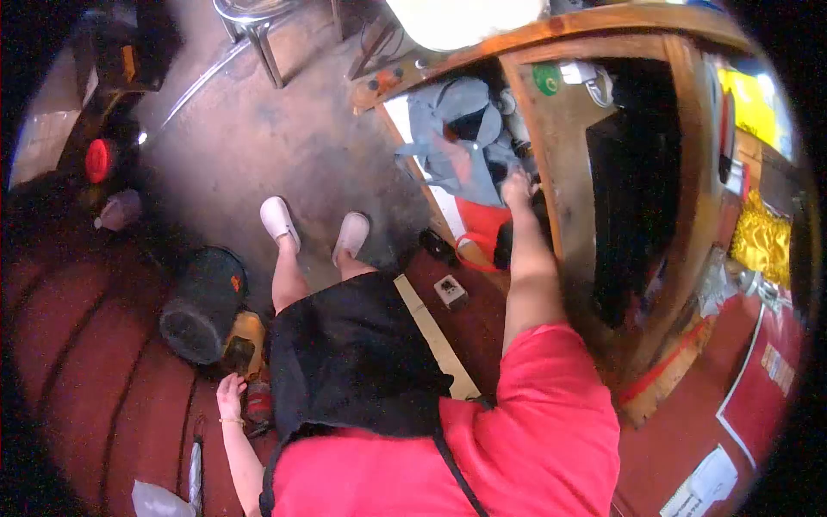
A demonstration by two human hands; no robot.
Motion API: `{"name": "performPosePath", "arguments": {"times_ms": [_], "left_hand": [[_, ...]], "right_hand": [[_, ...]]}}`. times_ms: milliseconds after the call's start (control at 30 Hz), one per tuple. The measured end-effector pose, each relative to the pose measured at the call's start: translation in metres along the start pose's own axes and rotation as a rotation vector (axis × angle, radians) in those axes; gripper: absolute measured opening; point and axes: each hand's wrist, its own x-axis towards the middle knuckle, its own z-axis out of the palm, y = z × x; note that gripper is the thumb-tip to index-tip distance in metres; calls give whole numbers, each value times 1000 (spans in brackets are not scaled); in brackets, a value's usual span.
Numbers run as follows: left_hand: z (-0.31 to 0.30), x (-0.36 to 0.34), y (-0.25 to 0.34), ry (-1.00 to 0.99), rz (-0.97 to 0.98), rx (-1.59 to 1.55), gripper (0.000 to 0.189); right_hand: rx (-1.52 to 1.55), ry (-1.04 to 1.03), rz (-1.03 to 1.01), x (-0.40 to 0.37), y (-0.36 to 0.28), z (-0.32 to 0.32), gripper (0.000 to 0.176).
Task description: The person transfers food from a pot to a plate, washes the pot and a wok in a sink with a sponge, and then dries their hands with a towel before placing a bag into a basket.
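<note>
My right hand [517,187] reaches into a wooden cabinet compartment, at the right edge of a grey fabric item [461,159], perhaps a bag. Its fingers are blurred and partly hidden among the contents, so whether they grip the fabric does not show. Red cloth [481,222] lies just below the grey fabric. My left hand [231,396] hangs over the dark red seat with its fingers loosely apart and nothing in them. Close above it lie a yellow-and-black object [245,346] and a black cylindrical speaker-like object [204,302].
The wooden cabinet [527,129] stands at front right, with a dark opening beside the compartment. A metal-legged stool [269,52] is on the grey floor [319,129] ahead. A small white box [450,292] and a pale wooden strip [435,336] lie to my right. Shiny yellow fabric [762,237] is far right.
</note>
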Motion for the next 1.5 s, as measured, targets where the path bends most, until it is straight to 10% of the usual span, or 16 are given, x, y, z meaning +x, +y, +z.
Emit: {"name": "performPosePath", "arguments": {"times_ms": [100,133,333,467,767,1033,1233,1300,1433,1500], "left_hand": [[11,3,-8,-68,-34,-4,34],[24,-6,10,-74,-108,62,35],[51,0,37,-140,-93,110,36],[50,13,53,-119,-80,133,32],[56,25,66,-58,-146,158,25],[66,32,62,-21,-194,93,27],[66,41,66,-143,-119,238,27],[68,43,65,-128,-85,165,26],[58,37,74,-118,-72,151,25],[57,29,87,-120,-42,162,26]], "right_hand": [[28,-307,102,16,-15,-40,28],[168,14,-45,19,-4,-17,24],[243,-47,-438,43,28,41,29],[474,-536,257,49,13,23,35],[-73,-257,-112,49,11,32,25],[-196,-303,66,69,10,59,20],[35,-203,119,67,12,59,23],[203,-41,-146,67,36,88,21],[696,-76,-14,63,79,131,12],[944,-263,303,36,27,20,9]]}}
